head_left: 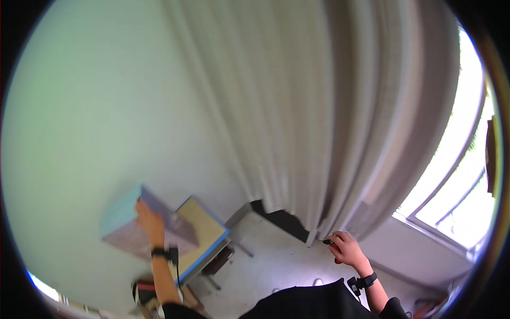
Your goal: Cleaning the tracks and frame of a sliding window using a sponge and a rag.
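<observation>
At the lower left, my left hand (150, 220) is against a box (121, 212) with a pale blue top and greyish-pink sides. Its fingers are drawn together, and a small dark spot shows at the fingertips. Blur hides whether they grip the box or something small. The box is on or just over a desk (204, 226) with a yellowish top and blue edging. My right hand (346, 250) is closed near the bottom of a beige curtain (287, 133). A small black end and a bit of red stick out of it; the kind of thing is unclear.
A pale wall (95, 106) fills the left side. Bright window panes (451, 175) are on the right, above a low wall. A dark bag with a red stripe (146, 292) is below the desk at left. The pale floor (260, 266) shows between desk and curtain.
</observation>
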Demonstrator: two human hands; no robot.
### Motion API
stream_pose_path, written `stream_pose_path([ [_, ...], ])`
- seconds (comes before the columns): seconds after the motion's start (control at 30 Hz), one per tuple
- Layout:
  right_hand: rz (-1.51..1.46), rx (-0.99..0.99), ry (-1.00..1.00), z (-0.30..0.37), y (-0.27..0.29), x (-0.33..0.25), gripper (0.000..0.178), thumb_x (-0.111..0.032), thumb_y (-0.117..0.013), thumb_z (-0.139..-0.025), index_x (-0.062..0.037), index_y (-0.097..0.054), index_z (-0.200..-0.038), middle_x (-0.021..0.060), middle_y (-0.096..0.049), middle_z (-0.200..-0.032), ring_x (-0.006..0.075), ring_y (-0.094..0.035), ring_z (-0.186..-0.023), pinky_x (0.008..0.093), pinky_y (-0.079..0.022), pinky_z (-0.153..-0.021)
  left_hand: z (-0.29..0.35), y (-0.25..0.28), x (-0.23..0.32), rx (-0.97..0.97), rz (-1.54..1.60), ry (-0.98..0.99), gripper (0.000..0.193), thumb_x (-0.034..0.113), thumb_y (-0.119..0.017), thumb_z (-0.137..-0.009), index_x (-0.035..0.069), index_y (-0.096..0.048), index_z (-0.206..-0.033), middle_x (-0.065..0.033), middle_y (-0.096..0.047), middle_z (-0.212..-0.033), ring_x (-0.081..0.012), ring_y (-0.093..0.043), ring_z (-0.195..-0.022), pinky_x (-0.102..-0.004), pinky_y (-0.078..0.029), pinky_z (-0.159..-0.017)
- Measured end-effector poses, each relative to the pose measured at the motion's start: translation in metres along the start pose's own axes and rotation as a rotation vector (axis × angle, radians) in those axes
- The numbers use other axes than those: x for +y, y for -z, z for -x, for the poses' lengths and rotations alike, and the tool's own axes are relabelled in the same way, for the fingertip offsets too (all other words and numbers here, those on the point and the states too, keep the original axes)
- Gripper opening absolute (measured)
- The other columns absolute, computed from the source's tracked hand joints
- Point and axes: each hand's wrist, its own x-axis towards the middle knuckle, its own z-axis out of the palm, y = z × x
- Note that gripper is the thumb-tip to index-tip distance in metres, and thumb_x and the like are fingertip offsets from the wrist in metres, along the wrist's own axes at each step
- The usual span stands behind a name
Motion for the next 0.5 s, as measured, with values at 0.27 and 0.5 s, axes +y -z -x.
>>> stream_pose_path([
  [0.27,0.376,0.503,-0.302,0.133,0.132,0.072,0.031,-0.013,-0.069,-0.075,-0.0061,-0.061,-0.104,0.0171,-0.058,-0.105,0.0355,-0.057,-0.098,0.0415,-0.048,-0.085,0.275,-0.074,0.218,-0.964,0.457,-0.654,0.047,0.026,-0.064,-0.076,0.002,-0.058,-0.117,-0.0241,-0.060,-0.113,-0.0399,-0.056,-0.107,-0.0449,-0.046,-0.092],
  [0.5,0.560,0.625,-0.412,0.198,0.210,0.104,0.031,-0.019,-0.069,-0.077,-0.0059,-0.063,-0.104,0.0157,-0.059,-0.105,0.0324,-0.057,-0.096,0.0406,-0.047,-0.086,0.373,0.098,0.502,-1.026,1.332,-1.093,0.035,0.015,-0.059,-0.085,0.001,-0.057,-0.117,-0.0195,-0.062,-0.111,-0.0358,-0.058,-0.105,-0.0399,-0.046,-0.090],
])
